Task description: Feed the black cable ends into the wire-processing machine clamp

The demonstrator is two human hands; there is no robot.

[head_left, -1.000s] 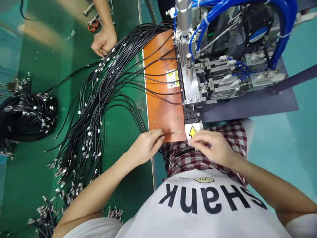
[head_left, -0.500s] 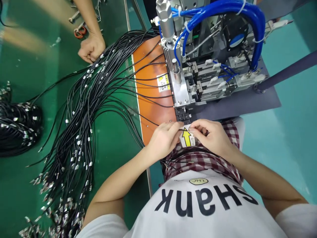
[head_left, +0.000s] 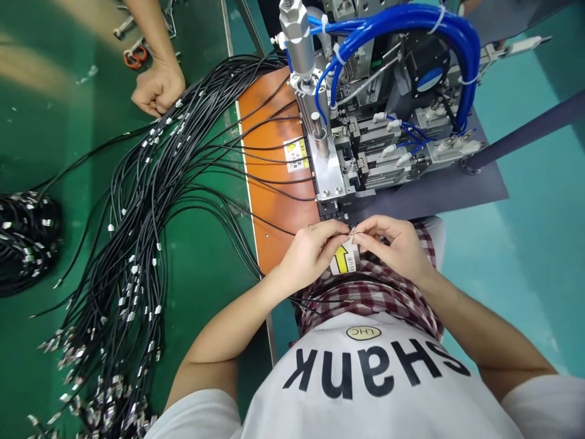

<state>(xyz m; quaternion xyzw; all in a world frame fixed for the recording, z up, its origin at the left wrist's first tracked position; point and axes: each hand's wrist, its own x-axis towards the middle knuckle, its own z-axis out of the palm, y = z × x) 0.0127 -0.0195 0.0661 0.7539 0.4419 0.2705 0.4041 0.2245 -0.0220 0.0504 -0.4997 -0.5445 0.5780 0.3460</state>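
Observation:
My left hand (head_left: 311,250) pinches a black cable (head_left: 278,228) close to its end, over the near edge of the machine. My right hand (head_left: 395,247) closes thumb and forefinger on the thin bare wire end (head_left: 353,233) of the same cable. The fingertips of both hands almost meet there. Just below them is a white label with a yellow arrow (head_left: 342,259), partly covered by my left fingers. Beyond my hands stands the machine's metal clamp block (head_left: 329,174), with several black cables running into its left side across an orange plate (head_left: 274,201).
A large bundle of black cables (head_left: 150,177) with silvery ends spreads over the green table (head_left: 205,317). Another coil (head_left: 27,238) lies at the far left. A co-worker's closed hand (head_left: 159,88) rests beside the bundle, near red-handled scissors (head_left: 136,56). Blue air hoses (head_left: 411,18) arch above the machine.
My fingertips have come together at the cable's end, and its pale wires now show between them. The whole view has shifted slightly. The co-worker's hand stays by the bundle.

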